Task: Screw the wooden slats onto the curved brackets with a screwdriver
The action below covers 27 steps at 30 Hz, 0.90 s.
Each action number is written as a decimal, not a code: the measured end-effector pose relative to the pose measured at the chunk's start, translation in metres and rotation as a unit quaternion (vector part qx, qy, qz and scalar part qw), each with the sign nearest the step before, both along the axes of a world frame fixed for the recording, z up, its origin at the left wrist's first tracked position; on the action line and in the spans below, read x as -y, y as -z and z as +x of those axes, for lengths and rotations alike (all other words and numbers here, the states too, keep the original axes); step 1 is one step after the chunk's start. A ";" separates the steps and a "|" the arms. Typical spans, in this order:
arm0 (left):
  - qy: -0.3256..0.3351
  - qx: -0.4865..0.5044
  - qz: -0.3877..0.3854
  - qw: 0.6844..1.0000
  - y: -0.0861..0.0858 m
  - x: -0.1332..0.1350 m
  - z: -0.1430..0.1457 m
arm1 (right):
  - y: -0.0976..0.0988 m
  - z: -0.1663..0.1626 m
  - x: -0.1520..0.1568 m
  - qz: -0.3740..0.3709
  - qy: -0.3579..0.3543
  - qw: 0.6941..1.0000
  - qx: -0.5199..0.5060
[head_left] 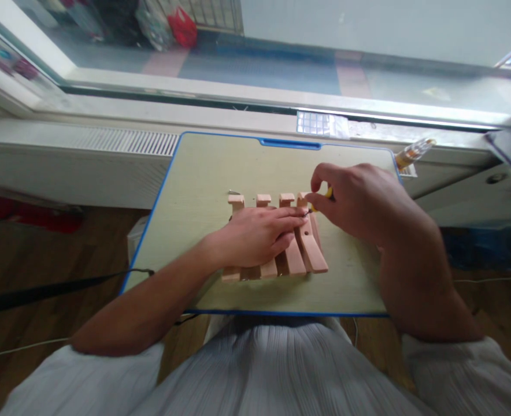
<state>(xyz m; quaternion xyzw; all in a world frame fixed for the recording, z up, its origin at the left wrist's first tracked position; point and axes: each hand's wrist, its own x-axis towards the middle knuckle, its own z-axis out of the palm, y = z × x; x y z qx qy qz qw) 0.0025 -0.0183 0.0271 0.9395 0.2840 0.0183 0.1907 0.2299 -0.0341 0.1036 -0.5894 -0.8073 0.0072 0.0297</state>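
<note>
A small wooden rack of several parallel slats (301, 254) lies on a pale desk with a blue rim (186, 190). My left hand (255, 237) lies flat across the slats, palm down, pressing on them. My right hand (359, 199) is closed around a small yellow-handled tool (327, 193), most of it hidden in my fist. The tool's dark tip meets the rightmost slat near its far end, just beyond my left fingertips. A small hole shows in that slat.
A loose screw (233, 192) lies on the desk beside the rack's far left corner. A clear bottle with amber contents (414, 152) lies past the desk's far right corner. A window sill and radiator grille (125, 141) run behind. A dark cable (86, 283) hangs left.
</note>
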 end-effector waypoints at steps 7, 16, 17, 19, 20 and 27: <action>0.001 0.008 0.002 1.000 0.003 0.000 -0.001 | -0.002 0.013 0.004 -0.041 -0.075 0.995 -0.053; -0.001 0.008 0.007 1.000 0.003 0.000 0.000 | -0.002 0.009 0.004 -0.016 -0.094 0.992 -0.088; -0.001 0.008 0.008 1.000 0.003 0.000 0.000 | -0.003 0.008 0.004 -0.006 -0.089 0.993 -0.082; -0.002 0.008 0.010 1.000 0.003 0.001 0.000 | -0.003 0.008 0.003 0.007 -0.080 0.994 -0.068; -0.003 0.007 0.010 1.000 0.003 0.001 0.000 | -0.003 0.008 0.003 0.010 -0.077 0.995 -0.060; 0.001 0.009 0.002 1.000 0.002 0.000 0.000 | 0.004 -0.003 0.002 0.021 0.000 1.000 0.013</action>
